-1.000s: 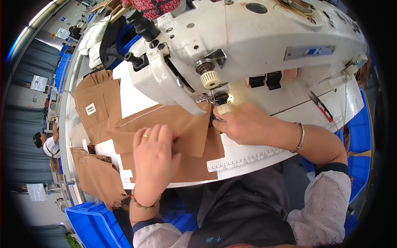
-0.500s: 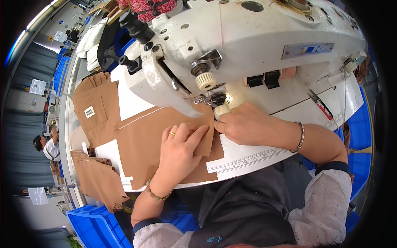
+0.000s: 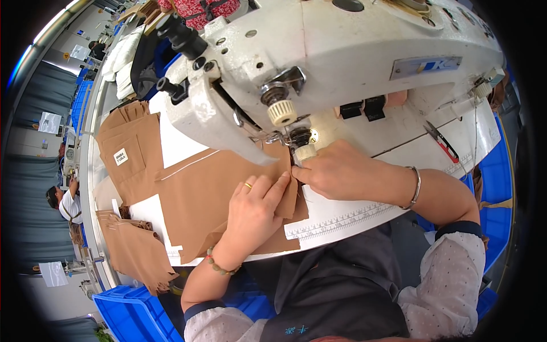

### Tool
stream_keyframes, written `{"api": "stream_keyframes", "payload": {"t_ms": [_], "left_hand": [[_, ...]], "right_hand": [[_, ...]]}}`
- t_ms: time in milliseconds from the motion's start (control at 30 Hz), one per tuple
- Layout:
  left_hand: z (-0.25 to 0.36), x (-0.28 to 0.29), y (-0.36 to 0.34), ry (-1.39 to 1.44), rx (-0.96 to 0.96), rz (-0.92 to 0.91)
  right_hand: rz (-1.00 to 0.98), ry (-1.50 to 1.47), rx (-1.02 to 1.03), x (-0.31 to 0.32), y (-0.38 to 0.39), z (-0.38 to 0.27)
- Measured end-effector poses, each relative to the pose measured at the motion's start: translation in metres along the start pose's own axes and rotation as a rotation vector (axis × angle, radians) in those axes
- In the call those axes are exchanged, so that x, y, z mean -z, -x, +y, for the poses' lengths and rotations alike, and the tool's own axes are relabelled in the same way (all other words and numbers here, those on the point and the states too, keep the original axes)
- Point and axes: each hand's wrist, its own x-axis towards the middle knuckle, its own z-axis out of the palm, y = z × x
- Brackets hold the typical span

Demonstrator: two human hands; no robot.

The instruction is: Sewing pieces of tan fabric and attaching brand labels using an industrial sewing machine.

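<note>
The brown fabric panel [image 3: 199,188] lies on the white surface [image 3: 319,208], reaching its front edge, with the panel's right end beside the needle area of the industrial sewing machine [image 3: 353,51]. The left hand [image 3: 255,208] rests on the panel; whether its grip pinches cloth cannot be told. The right hand's [image 3: 333,174] grip is curled at the panel's right edge, any clamping hidden. Thread snips [image 3: 443,143] lie toward the surface's right end.

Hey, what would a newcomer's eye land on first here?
The big white sewing machine dominates the upper right. Below it, the left hand rests on brown fabric, with the right hand at the fabric's right edge. A bright blue crate stands out at lower left.
</note>
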Motion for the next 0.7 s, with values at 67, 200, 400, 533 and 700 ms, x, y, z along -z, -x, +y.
{"api": "stream_keyframes", "payload": {"t_ms": [67,200,400,533,700], "left_hand": [[-0.001,-0.002,-0.005,0.048,-0.048,0.084],[-0.001,-0.008,-0.005,0.091,-0.109,0.165],[-0.001,-0.01,-0.002,0.047,-0.12,0.174],[0.0,-0.006,-0.002,0.071,-0.112,0.159],[-0.002,-0.015,-0.001,0.055,-0.158,0.234]], "right_hand": [[-0.011,0.019,0.018,-0.002,0.001,0.004],[-0.015,-0.05,0.002,0.003,0.001,0.009],[0.116,-0.217,-0.19,0.008,-0.004,0.012],[0.059,-0.104,-0.033,0.008,0.0,0.008],[-0.044,0.035,-0.012,0.004,0.002,0.004]]}}
